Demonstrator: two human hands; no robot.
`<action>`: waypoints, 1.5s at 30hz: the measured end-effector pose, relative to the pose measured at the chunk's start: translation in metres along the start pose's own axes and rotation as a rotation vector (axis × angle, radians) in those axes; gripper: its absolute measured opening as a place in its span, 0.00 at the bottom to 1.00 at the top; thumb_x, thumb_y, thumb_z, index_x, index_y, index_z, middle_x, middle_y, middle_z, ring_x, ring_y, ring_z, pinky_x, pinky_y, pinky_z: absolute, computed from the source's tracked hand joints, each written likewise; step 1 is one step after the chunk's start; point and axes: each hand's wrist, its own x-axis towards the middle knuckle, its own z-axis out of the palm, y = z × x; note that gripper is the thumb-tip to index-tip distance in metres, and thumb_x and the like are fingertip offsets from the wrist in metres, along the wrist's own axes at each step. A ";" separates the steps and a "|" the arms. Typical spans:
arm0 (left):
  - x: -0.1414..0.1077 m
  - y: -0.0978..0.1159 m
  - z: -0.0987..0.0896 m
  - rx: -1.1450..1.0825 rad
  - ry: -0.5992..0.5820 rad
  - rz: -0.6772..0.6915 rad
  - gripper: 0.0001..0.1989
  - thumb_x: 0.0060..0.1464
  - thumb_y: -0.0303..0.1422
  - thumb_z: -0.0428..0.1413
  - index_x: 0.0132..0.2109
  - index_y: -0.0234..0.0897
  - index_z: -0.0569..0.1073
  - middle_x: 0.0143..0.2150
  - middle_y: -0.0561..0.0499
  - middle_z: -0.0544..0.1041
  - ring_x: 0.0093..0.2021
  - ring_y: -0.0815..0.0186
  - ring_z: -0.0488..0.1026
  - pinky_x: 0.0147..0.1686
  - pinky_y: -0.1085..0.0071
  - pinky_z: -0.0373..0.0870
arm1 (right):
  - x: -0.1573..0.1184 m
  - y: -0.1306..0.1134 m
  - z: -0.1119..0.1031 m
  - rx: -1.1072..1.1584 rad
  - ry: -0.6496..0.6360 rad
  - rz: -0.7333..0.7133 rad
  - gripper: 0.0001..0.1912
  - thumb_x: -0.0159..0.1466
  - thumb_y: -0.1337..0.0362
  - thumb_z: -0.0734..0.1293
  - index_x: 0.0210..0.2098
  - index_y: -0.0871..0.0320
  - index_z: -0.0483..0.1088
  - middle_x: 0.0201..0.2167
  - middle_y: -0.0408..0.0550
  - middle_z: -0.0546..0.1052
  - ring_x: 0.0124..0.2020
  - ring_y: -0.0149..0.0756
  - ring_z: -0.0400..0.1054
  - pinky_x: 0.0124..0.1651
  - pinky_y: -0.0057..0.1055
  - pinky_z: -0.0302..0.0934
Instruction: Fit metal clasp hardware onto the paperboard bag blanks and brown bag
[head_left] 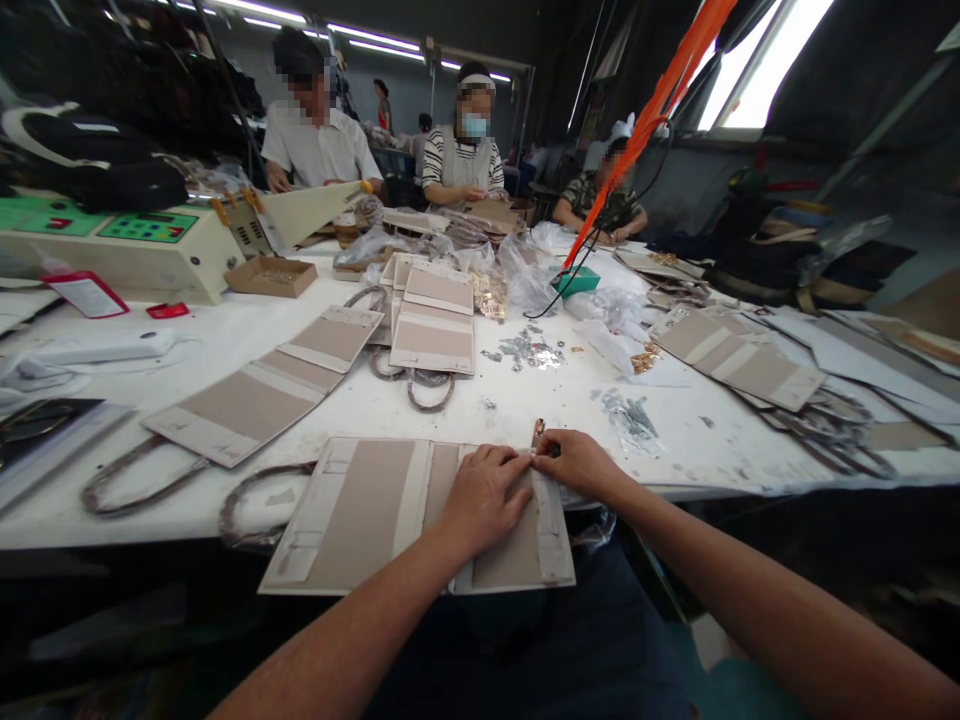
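Observation:
A beige bag panel point(375, 510) with white strips lies folded open at the table's front edge, a brown wrapped handle point(251, 500) sticking out on its left. My left hand point(487, 495) rests on the panel's right part, fingers stretched toward its upper edge. At that edge stands a small gold metal clasp piece point(538, 430). My right hand point(577, 462) is closed in a pinch right beside the clasp, fingertips meeting those of my left hand. What sits between the right fingers is mostly hidden.
Similar panels lie to the left point(277, 385), in a middle stack point(433, 318) and at right point(739, 355). Silvery metal bits point(532, 348) are scattered on the white table point(517, 405). A machine point(202, 250) stands back left; an orange strip point(637, 140) hangs down. Several people sit opposite.

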 end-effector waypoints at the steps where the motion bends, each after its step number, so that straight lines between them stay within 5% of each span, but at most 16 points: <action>1: 0.003 0.000 0.001 -0.002 0.012 -0.010 0.19 0.61 0.35 0.60 0.59 0.45 0.76 0.54 0.47 0.77 0.54 0.55 0.70 0.55 0.57 0.66 | -0.001 0.001 0.001 -0.001 0.006 0.002 0.05 0.62 0.61 0.71 0.32 0.54 0.77 0.31 0.44 0.80 0.34 0.38 0.73 0.37 0.30 0.59; 6: 0.023 -0.004 0.005 -0.018 0.051 -0.065 0.05 0.61 0.35 0.63 0.43 0.45 0.82 0.44 0.50 0.79 0.49 0.57 0.71 0.48 0.60 0.66 | -0.008 0.002 0.004 -0.002 0.048 -0.015 0.04 0.62 0.62 0.71 0.33 0.53 0.79 0.34 0.44 0.82 0.37 0.39 0.74 0.39 0.31 0.59; 13: 0.034 -0.010 0.009 -0.160 0.061 -0.126 0.05 0.55 0.31 0.67 0.39 0.49 0.83 0.44 0.56 0.81 0.49 0.60 0.72 0.52 0.60 0.64 | -0.013 0.001 -0.013 0.203 0.039 -0.042 0.05 0.64 0.61 0.71 0.35 0.53 0.81 0.32 0.43 0.82 0.34 0.37 0.74 0.39 0.31 0.62; 16: 0.035 -0.010 0.008 -0.175 0.052 -0.144 0.05 0.54 0.31 0.67 0.37 0.49 0.83 0.44 0.57 0.81 0.49 0.59 0.72 0.52 0.59 0.64 | -0.018 -0.008 -0.035 0.512 0.238 0.012 0.11 0.65 0.55 0.72 0.34 0.55 0.80 0.20 0.40 0.74 0.21 0.32 0.65 0.27 0.29 0.58; 19: 0.037 -0.009 0.008 -0.168 0.053 -0.156 0.04 0.54 0.31 0.67 0.36 0.48 0.83 0.44 0.57 0.81 0.50 0.59 0.72 0.52 0.58 0.63 | -0.016 -0.022 -0.049 0.998 0.492 -0.087 0.16 0.66 0.52 0.72 0.28 0.56 0.72 0.16 0.36 0.65 0.16 0.28 0.58 0.21 0.27 0.55; 24: 0.040 -0.010 0.008 -0.177 0.031 -0.180 0.04 0.55 0.33 0.68 0.37 0.49 0.83 0.45 0.56 0.82 0.50 0.58 0.73 0.53 0.56 0.62 | 0.003 -0.036 -0.031 1.384 0.649 -0.234 0.23 0.65 0.55 0.72 0.20 0.56 0.62 0.16 0.34 0.59 0.12 0.25 0.56 0.15 0.24 0.53; 29: 0.041 -0.010 0.008 -0.172 0.018 -0.173 0.04 0.54 0.33 0.68 0.38 0.48 0.83 0.45 0.56 0.82 0.51 0.58 0.73 0.54 0.57 0.63 | 0.013 -0.032 -0.004 1.386 0.637 -0.221 0.21 0.66 0.56 0.71 0.21 0.56 0.63 0.16 0.35 0.60 0.13 0.25 0.56 0.16 0.24 0.53; 34: 0.040 -0.010 0.007 -0.191 0.023 -0.163 0.04 0.54 0.32 0.68 0.37 0.48 0.82 0.43 0.58 0.83 0.49 0.59 0.73 0.54 0.59 0.64 | 0.016 -0.040 -0.013 1.091 0.409 -0.168 0.23 0.67 0.53 0.70 0.20 0.57 0.66 0.13 0.37 0.64 0.13 0.27 0.58 0.16 0.26 0.54; 39: 0.041 -0.009 0.008 -0.163 -0.001 -0.172 0.03 0.56 0.35 0.67 0.38 0.47 0.82 0.45 0.54 0.83 0.51 0.57 0.73 0.55 0.57 0.64 | 0.018 -0.045 -0.014 1.032 0.443 -0.130 0.24 0.67 0.52 0.69 0.19 0.55 0.65 0.13 0.38 0.64 0.13 0.27 0.58 0.17 0.27 0.54; 45: 0.045 -0.026 -0.004 0.011 -0.046 -0.176 0.14 0.56 0.46 0.64 0.46 0.46 0.82 0.46 0.49 0.81 0.49 0.54 0.74 0.50 0.58 0.67 | 0.013 -0.045 -0.005 0.913 0.382 -0.139 0.24 0.68 0.50 0.67 0.20 0.55 0.65 0.13 0.38 0.64 0.14 0.29 0.59 0.18 0.27 0.53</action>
